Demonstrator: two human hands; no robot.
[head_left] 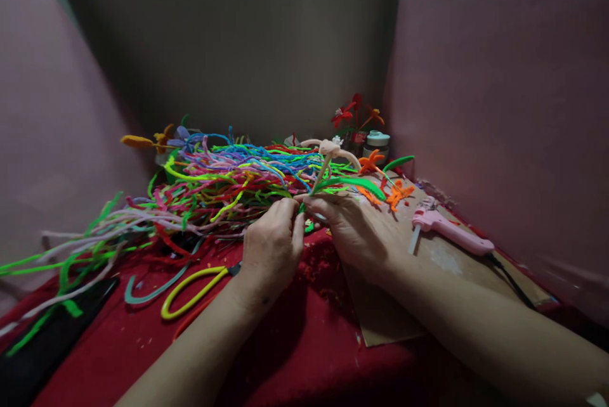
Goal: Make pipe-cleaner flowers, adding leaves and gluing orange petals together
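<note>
Between my two hands is a pipe cleaner flower (329,149) with a pale beige head and a green leaf (359,186) reaching out to the right. My left hand (275,239) is closed, pinching the green lower stem with thumb and forefinger. Just beside it, my right hand (349,223) has its fingers closed on the same stem, right below the leaf. The fingertips of both hands almost meet and partly hide the stem. Behind them spreads a big heap of loose pipe cleaners (238,172) in many colours.
On a brown board (394,318) at the right lie a pink hot glue gun (454,232) and orange pipe cleaner pieces (398,193). Yellow-handled scissors (195,290) rest on the red cloth (143,337). Farther back are a lidded jar (377,144) and red flowers (343,115).
</note>
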